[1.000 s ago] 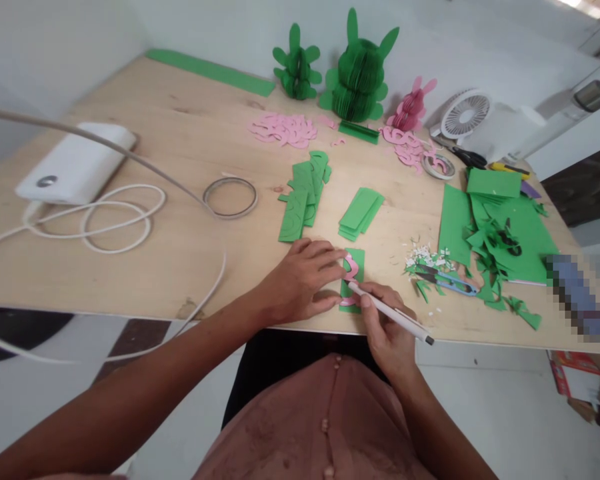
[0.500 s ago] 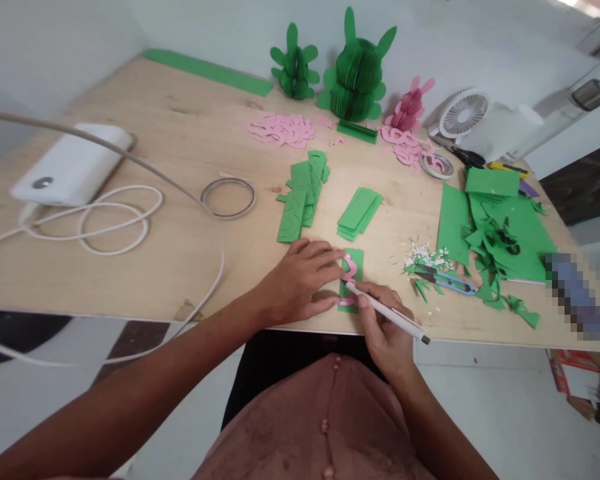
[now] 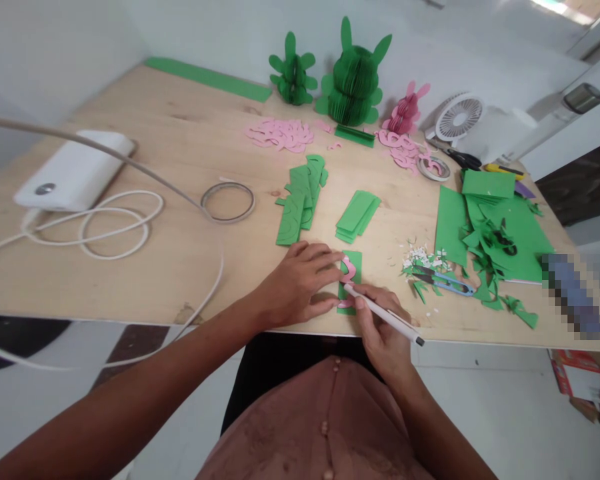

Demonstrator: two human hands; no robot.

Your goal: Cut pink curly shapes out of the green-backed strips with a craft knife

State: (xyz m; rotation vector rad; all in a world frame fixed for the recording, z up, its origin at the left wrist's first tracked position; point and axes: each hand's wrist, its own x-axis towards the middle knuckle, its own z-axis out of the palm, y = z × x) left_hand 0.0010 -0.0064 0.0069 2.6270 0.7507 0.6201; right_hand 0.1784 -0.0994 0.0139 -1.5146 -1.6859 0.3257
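Note:
My left hand (image 3: 300,283) lies with fingers spread, their tips holding a curved pink paper cutout (image 3: 349,269) against a small green paper rectangle (image 3: 356,258) near the table's front edge. In my right hand (image 3: 384,327) is a white pen (image 3: 387,315) with a dark end, its tip down beside the pink cutout. Part of the cutout and the lower green paper are hidden by my fingers. Just beyond, a stack of blank green rectangles (image 3: 357,215) lies next to green strips with drawn curves (image 3: 300,200).
Blue thread snips (image 3: 453,283) lie by paper scraps (image 3: 425,259) on the right, near green sheets (image 3: 530,247). Pink cutouts (image 3: 283,135) and green paper figures (image 3: 355,87) are at the back. A white power bank (image 3: 75,170), its cable, and a tape ring (image 3: 229,202) are on the left.
The head view has shifted a little, so the tabletop things appear slightly lower. Both hands keep nearly the same pose, pen tip still at the pink cutout.

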